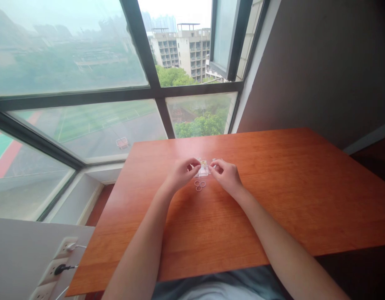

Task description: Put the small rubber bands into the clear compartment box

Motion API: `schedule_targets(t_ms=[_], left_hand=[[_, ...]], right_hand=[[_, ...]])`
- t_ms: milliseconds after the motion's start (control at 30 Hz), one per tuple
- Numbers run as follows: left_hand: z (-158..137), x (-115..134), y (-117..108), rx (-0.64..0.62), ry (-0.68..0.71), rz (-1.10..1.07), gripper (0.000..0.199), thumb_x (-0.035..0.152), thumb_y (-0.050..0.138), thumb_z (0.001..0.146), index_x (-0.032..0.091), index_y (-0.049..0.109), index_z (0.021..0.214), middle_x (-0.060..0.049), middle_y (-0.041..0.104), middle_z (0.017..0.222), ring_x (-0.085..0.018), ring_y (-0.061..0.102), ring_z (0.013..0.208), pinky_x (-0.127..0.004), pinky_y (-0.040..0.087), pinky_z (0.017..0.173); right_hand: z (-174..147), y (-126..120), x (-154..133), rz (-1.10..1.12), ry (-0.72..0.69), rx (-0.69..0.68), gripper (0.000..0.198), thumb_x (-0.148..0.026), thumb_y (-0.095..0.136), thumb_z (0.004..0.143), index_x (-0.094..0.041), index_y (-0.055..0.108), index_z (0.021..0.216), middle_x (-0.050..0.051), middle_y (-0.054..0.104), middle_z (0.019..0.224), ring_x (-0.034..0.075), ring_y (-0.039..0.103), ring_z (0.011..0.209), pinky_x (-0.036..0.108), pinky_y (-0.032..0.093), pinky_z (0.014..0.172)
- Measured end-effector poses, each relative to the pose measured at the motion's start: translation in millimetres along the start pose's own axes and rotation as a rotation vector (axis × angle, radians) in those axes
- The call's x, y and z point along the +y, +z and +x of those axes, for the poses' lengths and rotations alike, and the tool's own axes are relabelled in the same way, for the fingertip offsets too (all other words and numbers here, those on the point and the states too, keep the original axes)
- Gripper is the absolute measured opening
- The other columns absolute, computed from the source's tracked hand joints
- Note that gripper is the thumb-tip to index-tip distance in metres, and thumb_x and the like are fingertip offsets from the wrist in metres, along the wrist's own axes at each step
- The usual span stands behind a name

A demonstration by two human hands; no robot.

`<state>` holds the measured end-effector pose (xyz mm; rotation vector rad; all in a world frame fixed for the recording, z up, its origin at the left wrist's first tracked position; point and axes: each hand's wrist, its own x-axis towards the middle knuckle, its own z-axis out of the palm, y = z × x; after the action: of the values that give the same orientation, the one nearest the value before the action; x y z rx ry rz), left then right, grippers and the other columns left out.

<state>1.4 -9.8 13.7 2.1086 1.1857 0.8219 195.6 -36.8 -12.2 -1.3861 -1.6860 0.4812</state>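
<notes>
My left hand (184, 171) and my right hand (226, 175) face each other over the middle of the table, each with thumb and forefinger pinched together. Between and partly behind the fingertips lies a small clear plastic case or packet (203, 171) with tiny gold-coloured pieces (203, 163) in or on it. What each pinch holds, the edge of the plastic or a tiny piece, is too small to make out. Nearer to me, three thin pale rings (199, 188) lie close together on the wood, apart from both hands.
The reddish-brown wooden table (292, 200) reaches up to the large windows (198, 112). One window pane (223, 37) stands open. At the lower left, wall sockets (53, 271) hold a black plug (59, 269) and a white plug (71, 246) with cables.
</notes>
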Motion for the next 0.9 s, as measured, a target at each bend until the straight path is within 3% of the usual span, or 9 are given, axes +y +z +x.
schedule_targets(t_ms=[267, 600, 900], left_hand=[[1.4, 4.3, 12.9, -0.041, 0.046, -0.016, 0.014, 0.024, 0.055, 0.084, 0.015, 0.065, 0.082, -0.002, 0.065, 0.075, -0.009, 0.053, 0.062, -0.02, 0.042, 0.057], [4.2, -0.7, 13.4, 0.168, -0.002, 0.09, 0.011, 0.024, 0.057, 0.082, 0.018, 0.065, 0.081, -0.001, 0.066, 0.076, -0.011, 0.053, 0.062, -0.023, 0.042, 0.06], [3.8, -3.2, 12.9, 0.175, -0.004, 0.12, 0.012, 0.025, 0.056, 0.083, 0.019, 0.066, 0.085, -0.001, 0.066, 0.082, -0.01, 0.053, 0.061, -0.023, 0.043, 0.06]], right_hand=[[-0.5, 2.5, 2.9, -0.004, -0.017, -0.033, 0.018, -0.035, 0.059, 0.08, -0.02, 0.067, 0.08, -0.004, 0.057, 0.056, 0.011, 0.051, 0.053, 0.021, 0.038, 0.056], [1.2, -1.2, 4.0, -0.05, -0.011, -0.049, 0.015, -0.032, 0.059, 0.079, -0.02, 0.067, 0.081, -0.003, 0.06, 0.059, 0.011, 0.053, 0.055, 0.021, 0.038, 0.058], [2.9, -3.0, 5.6, -0.119, 0.004, -0.116, 0.013, -0.03, 0.06, 0.079, -0.022, 0.068, 0.082, -0.003, 0.061, 0.061, 0.011, 0.055, 0.057, 0.022, 0.038, 0.059]])
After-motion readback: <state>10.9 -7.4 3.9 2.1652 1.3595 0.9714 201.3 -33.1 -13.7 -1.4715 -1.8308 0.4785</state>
